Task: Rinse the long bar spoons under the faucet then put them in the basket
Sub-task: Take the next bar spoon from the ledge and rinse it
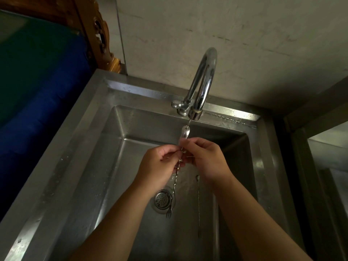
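A long twisted bar spoon (pixel 185 133) is held over the steel sink (pixel 98 151), its bowl just under the faucet (pixel 202 85) spout where a thin stream of water hits it. Its fork end hangs down near the drain. My left hand (pixel 160 164) pinches the twisted stem from the left. My right hand (pixel 205 159) pinches the same stem from the right, just below the bowl. A second bar spoon (pixel 198 200) lies flat on the sink bottom, to the right of the drain. No basket is in view.
A round drain strainer (pixel 162 199) sits in the sink floor beneath my hands. The faucet handle (pixel 177 104) juts left at the spout's base. A blue cushion (pixel 37 102) and carved wood lie left of the sink; a metal ledge (pixel 320 147) borders the right.
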The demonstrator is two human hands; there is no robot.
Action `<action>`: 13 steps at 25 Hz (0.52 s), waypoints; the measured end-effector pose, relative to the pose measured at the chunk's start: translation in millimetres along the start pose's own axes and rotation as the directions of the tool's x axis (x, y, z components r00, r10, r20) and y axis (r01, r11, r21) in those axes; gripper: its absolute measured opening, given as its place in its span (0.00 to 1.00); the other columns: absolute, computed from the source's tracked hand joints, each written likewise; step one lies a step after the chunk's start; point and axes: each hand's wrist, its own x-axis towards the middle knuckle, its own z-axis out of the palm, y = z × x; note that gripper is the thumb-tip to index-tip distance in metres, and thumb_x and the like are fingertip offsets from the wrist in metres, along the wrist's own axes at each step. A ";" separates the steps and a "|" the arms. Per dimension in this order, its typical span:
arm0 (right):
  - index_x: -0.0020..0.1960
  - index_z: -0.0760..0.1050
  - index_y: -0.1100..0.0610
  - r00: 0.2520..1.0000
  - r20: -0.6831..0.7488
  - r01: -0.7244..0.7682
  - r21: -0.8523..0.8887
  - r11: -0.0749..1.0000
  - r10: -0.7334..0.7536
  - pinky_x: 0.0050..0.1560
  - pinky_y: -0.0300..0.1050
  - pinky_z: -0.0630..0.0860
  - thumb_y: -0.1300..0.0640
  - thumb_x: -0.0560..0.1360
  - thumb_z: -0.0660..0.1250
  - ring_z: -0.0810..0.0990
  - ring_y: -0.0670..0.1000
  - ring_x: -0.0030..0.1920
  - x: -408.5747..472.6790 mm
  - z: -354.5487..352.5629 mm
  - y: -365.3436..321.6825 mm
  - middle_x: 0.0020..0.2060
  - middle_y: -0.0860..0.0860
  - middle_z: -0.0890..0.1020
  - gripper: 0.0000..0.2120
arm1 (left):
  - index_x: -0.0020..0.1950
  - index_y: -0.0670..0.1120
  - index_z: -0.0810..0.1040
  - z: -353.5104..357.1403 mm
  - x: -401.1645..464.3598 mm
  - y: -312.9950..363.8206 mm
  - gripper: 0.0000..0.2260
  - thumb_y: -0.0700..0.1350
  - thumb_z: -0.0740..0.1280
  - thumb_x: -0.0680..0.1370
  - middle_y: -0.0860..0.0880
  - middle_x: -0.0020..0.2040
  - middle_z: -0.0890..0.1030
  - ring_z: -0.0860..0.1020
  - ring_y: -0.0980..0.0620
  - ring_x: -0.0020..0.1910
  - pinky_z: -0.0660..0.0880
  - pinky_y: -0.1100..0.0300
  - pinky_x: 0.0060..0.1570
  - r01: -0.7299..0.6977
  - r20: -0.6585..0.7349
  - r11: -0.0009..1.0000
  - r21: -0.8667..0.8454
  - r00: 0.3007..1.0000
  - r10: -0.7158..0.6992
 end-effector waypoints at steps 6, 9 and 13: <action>0.43 0.80 0.71 0.995 -0.081 -0.062 0.007 0.998 0.062 0.36 0.50 0.80 0.40 0.72 0.73 0.81 0.59 0.33 2.6 6.8 -19.2 0.32 0.64 0.82 0.30 | 0.42 0.62 0.88 0.9 2.2 5.4 0.17 0.40 0.70 0.81 0.48 0.41 0.90 0.88 0.51 0.41 0.84 0.49 0.48 0.001 0.007 1.000 0.003 1.000 -0.001; 0.41 0.79 0.71 0.988 -0.115 -0.110 -0.051 0.993 0.103 0.35 0.53 0.83 0.36 0.71 0.72 0.82 0.60 0.33 7.6 9.5 -29.0 0.34 0.69 0.81 0.34 | 0.41 0.58 0.88 1.9 2.3 7.4 0.15 0.39 0.70 0.80 0.51 0.39 0.89 0.88 0.51 0.41 0.85 0.53 0.45 0.005 0.009 1.000 0.004 1.000 -0.005; 0.41 0.81 0.67 0.998 -0.032 -0.049 -0.116 0.992 0.046 0.36 0.52 0.83 0.41 0.74 0.72 0.81 0.57 0.32 9.5 7.8 -30.4 0.33 0.64 0.81 0.26 | 0.45 0.52 0.86 -0.2 2.5 12.7 0.10 0.38 0.71 0.80 0.52 0.37 0.88 0.88 0.54 0.38 0.84 0.60 0.37 0.011 0.008 0.999 -0.051 1.000 -0.010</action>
